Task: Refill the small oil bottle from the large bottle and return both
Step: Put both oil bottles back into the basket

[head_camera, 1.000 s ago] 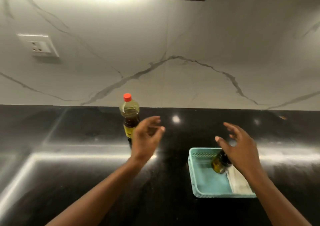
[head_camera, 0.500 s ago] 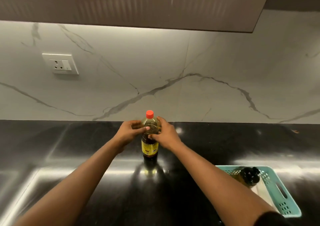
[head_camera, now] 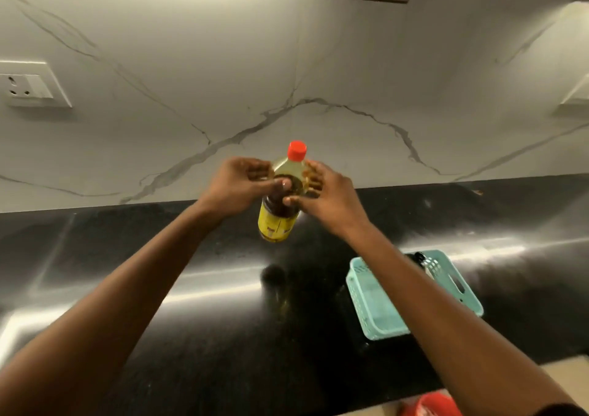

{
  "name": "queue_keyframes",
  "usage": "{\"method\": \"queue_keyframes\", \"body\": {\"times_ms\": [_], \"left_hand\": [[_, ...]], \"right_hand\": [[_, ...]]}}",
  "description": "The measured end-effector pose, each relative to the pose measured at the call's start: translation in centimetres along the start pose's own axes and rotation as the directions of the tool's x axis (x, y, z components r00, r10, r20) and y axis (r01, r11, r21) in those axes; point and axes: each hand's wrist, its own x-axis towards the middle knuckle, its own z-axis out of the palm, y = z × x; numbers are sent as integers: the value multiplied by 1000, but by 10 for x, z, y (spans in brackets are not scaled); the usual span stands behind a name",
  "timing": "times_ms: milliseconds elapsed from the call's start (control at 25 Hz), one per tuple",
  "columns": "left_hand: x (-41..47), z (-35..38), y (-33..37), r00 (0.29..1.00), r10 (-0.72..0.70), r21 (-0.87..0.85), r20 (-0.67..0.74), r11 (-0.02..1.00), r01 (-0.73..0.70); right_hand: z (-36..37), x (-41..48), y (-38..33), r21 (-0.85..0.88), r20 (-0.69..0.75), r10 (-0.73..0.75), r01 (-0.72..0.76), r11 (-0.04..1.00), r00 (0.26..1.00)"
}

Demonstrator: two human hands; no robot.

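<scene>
The large oil bottle (head_camera: 280,214), with a red cap and a yellow label, hangs in the air above the black counter, tilted slightly. My left hand (head_camera: 237,186) grips its shoulder from the left and my right hand (head_camera: 325,195) grips it from the right. The small oil bottle (head_camera: 419,258) sits in the teal basket (head_camera: 376,304) at the right; only its dark cap shows behind my right forearm.
The black glossy counter (head_camera: 223,304) runs along a white marble backsplash. A wall socket (head_camera: 28,85) is at the far left. Something red (head_camera: 430,404) lies at the bottom edge by the counter's front.
Both hands reached the large bottle, closed on it and lifted it off the counter. The view shifted so the basket sits lower right.
</scene>
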Motion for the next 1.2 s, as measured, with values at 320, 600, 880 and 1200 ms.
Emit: {"method": "queue_keyframes", "body": {"times_ms": [320,600,880,1200], "left_hand": [[10,112,59,988,91,-121,124,990,-76],[-4,183,34,971,-35,-108,238,992,62],[-8,210,-9,942,-142,-43,303,986,162],[-15,218,-30,932,-186,-80,311,972,220]], "right_hand": [[-145,-56,7,-259,-40,33,-43,965,999],[-158,-98,78,-206,-57,174,-182,961,983],[-126,-117,139,-138,-96,286,-297,945,953],[-109,-127,154,-96,-88,324,-331,939,942]]}}
